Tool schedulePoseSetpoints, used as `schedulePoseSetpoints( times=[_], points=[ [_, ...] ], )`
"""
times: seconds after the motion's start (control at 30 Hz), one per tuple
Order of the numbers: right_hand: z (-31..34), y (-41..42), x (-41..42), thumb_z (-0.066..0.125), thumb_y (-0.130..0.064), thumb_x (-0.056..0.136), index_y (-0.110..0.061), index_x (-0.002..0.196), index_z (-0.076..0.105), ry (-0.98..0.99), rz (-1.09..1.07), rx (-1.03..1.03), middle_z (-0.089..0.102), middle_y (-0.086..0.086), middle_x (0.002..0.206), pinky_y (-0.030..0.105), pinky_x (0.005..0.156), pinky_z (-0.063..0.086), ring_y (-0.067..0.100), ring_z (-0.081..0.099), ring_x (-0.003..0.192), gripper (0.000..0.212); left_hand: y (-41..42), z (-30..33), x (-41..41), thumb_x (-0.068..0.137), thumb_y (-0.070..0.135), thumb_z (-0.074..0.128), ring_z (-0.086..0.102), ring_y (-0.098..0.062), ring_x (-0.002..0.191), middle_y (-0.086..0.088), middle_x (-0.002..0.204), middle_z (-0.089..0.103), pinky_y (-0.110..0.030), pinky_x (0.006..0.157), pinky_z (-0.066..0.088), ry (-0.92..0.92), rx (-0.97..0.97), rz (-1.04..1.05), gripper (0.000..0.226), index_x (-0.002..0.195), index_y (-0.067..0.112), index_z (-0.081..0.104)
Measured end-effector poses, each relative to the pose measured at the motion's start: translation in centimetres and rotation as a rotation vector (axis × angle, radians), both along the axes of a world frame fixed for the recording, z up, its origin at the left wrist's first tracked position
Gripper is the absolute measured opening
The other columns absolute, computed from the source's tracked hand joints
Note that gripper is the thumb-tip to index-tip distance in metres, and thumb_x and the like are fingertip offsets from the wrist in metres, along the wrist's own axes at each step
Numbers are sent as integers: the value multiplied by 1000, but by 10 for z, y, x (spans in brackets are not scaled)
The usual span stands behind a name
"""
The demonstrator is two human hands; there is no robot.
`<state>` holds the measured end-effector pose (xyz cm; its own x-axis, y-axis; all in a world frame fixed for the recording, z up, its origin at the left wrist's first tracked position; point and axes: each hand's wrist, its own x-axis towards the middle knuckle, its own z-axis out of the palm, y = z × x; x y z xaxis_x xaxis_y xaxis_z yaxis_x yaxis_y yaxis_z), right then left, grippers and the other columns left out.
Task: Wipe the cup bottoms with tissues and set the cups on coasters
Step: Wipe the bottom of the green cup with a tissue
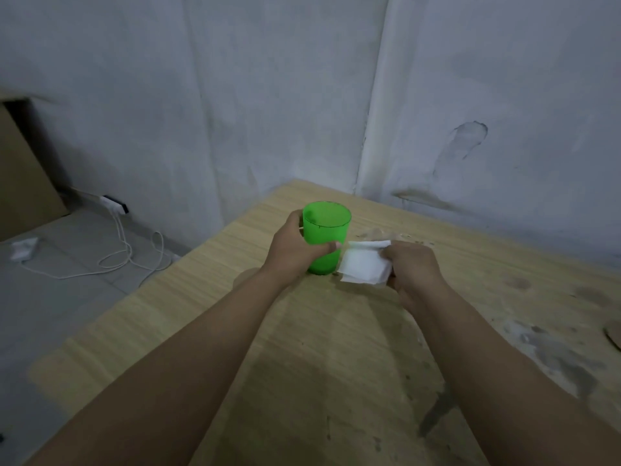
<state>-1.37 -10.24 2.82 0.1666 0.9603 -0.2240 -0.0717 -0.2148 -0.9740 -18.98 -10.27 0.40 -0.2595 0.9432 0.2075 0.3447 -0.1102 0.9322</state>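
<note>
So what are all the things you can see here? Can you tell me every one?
cup: one, bright green, upright at the far end of the table, gripped by the left hand
tissue: one, white, folded, just right of the cup's base, held by the right hand
table: one, light wood with dark stains, fills the lower right
round brown edge: one, at the right border of the table; too cut off to tell what it is
cable: white, looped on the grey floor at left
power strip: one, white and black, by the wall
cardboard: brown, far left
left hand: one, around the cup
right hand: one, holding the tissue
</note>
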Motion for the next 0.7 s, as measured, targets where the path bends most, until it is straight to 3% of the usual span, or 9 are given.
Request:
schedulePoseSetpoints(
  times=[0.07,0.13,0.3,0.37,0.43,0.5,0.6,0.7],
  points=[
    [-1,3,-3,52,6,80,-2,84,68,-50,10,11,64,30,108,58,89,50,44,62,99,18,1,5,0,62,25,86,58,-17,107,-1,118,62,-34,89,52,-1,2,-17,72,124,16,51],
    [-2,4,-5,53,4,80,0,96,70,-103,-1,26,66,25,103,58,89,50,42,62,100,24,2,13,0,62,25,86,58,-16,107,-1,117,62,-29,86,51,1,16,-29,72,125,15,51],
    [1,0,-9,50,-4,79,-10,93,72,-134,-30,69,63,10,86,55,88,51,33,62,90,26,-2,47,-4,64,25,85,61,-11,100,4,108,64,-20,78,49,5,62,-72,61,116,18,54],
    [7,-4,-14,50,-7,81,-13,76,69,-82,-36,87,63,9,84,56,88,51,32,61,87,20,-6,62,-5,65,23,84,63,-10,98,4,107,65,-18,77,51,-8,77,-108,57,114,19,55],
    [13,-10,-22,49,-13,83,-12,68,64,56,-16,77,66,15,84,50,81,53,33,63,84,22,-10,74,-6,67,22,84,64,-12,100,0,110,67,-23,81,53,-22,92,-138,57,116,14,57],
    [18,-15,-31,46,-21,89,-11,77,64,301,28,56,67,13,80,36,71,56,25,66,75,23,-14,83,-5,67,25,83,64,-10,100,0,111,67,-24,83,53,-13,103,-145,58,118,14,58],
    [26,-21,-38,37,-32,97,-1,104,58,620,87,30,68,14,94,34,80,54,25,67,88,39,-18,93,-5,68,28,83,64,-5,98,4,108,67,-19,79,54,-12,121,-147,54,115,17,58],
    [34,-25,-40,32,-38,99,6,121,50,786,122,26,62,22,113,38,84,53,30,63,99,52,-22,99,-5,70,27,81,65,-12,100,1,107,69,-33,87,55,-53,125,-164,49,113,18,61]
  ],
)
